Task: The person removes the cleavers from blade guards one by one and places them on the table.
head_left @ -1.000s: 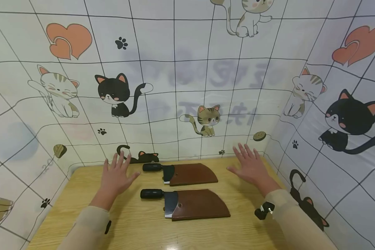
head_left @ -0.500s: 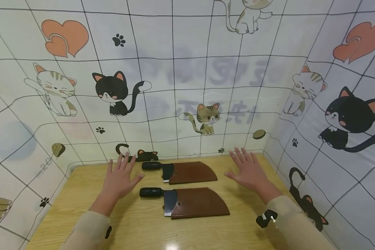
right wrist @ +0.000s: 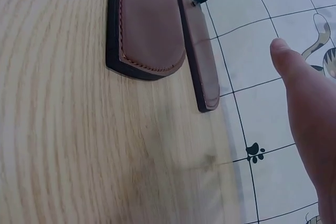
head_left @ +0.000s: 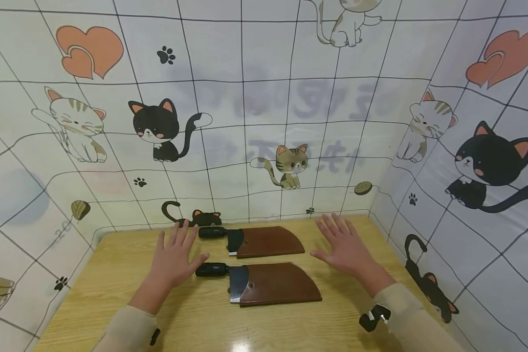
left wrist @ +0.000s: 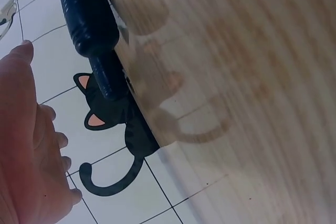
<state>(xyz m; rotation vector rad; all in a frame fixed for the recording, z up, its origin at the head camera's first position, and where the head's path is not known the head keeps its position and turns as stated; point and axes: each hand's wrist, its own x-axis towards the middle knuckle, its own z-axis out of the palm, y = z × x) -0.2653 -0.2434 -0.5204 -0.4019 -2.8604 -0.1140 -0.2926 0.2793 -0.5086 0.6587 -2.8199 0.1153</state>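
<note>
Two cleavers in brown leather sheaths lie one behind the other, black handles pointing left. The near cleaver (head_left: 281, 284) looks larger in the head view; the far cleaver (head_left: 270, 242) lies close to the wall. My left hand (head_left: 174, 256), fingers spread, hovers left of the handles, its thumb near the near cleaver's handle (head_left: 212, 269). To the right of the sheaths my right hand (head_left: 344, 245) is held with fingers spread, touching neither. Rounded sheath ends (right wrist: 152, 61) appear in the right wrist view, and a dark handle (left wrist: 92, 19) in the left wrist view.
The cleavers rest on a pale wooden table (head_left: 281, 330). White cloth walls (head_left: 264, 107) printed with cats and grid lines rise behind it and at both sides. A small black device (head_left: 374, 318) is strapped at the right wrist.
My left hand has moved right and slightly down, toward the handles. The right hand has shifted a little left and down. Both cleavers lie as before; the view has tilted slightly.
</note>
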